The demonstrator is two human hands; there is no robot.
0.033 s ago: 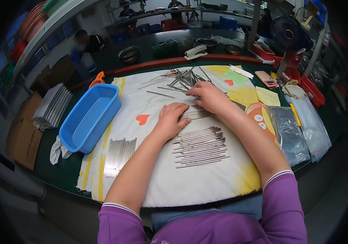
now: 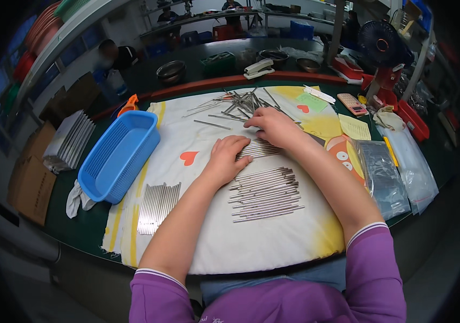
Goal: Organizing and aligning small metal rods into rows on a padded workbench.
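Observation:
My left hand (image 2: pixel 227 159) lies flat, fingers stretched and thumb apart, against the left end of a row of thin metal rods (image 2: pixel 262 149). My right hand (image 2: pixel 273 126) is over the far edge of that row, fingers bent and apart, with no rod visible in them. Just beyond it is a loose, crisscrossed pile of metal rods (image 2: pixel 246 101), and a single rod (image 2: pixel 212 125) lies to its left. Nearer me, a second block of rods (image 2: pixel 266 195) is laid side by side. A third block (image 2: pixel 158 209), its rods pointing toward me, sits left of my left forearm.
A white and yellow padded cloth (image 2: pixel 214 237) covers the table. At left stand a blue plastic basket (image 2: pixel 119 156) and stacked white sheets (image 2: pixel 70 141). To the right are clear plastic bags (image 2: pixel 410 172), a calculator (image 2: pixel 352 104) and a fan (image 2: pixel 383 44). A stapler (image 2: pixel 259 69) lies beyond the cloth.
My right hand has shifted very slightly to the left. My left hand and the rods look the same.

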